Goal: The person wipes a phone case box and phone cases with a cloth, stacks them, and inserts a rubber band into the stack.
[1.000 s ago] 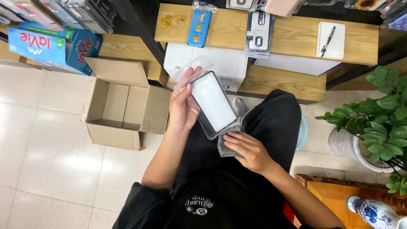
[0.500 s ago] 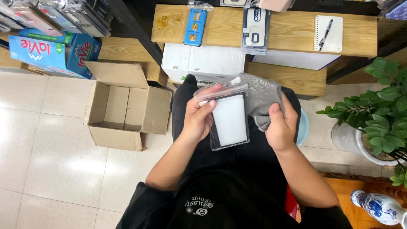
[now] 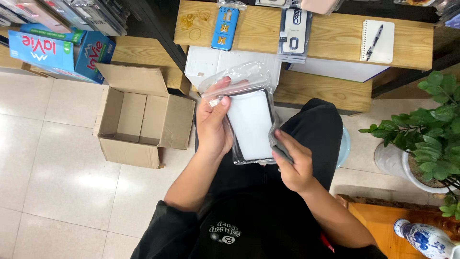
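Both hands on it: left hand (image 3: 213, 124) grips the long edge of a flat clear-plastic-sleeved white phone case (image 3: 251, 125), right hand (image 3: 293, 163) pinches its lower corner, just right of the open brown cardboard box (image 3: 139, 122). Looks light, slippery, crinkly; edges seem safest.

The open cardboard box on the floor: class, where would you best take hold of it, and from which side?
Grip the cardboard box by its near upright wall, coming from above: the flaps are folded out and the inside shows nothing, so fingers can hook over that bare rim. Both hands are busy now.
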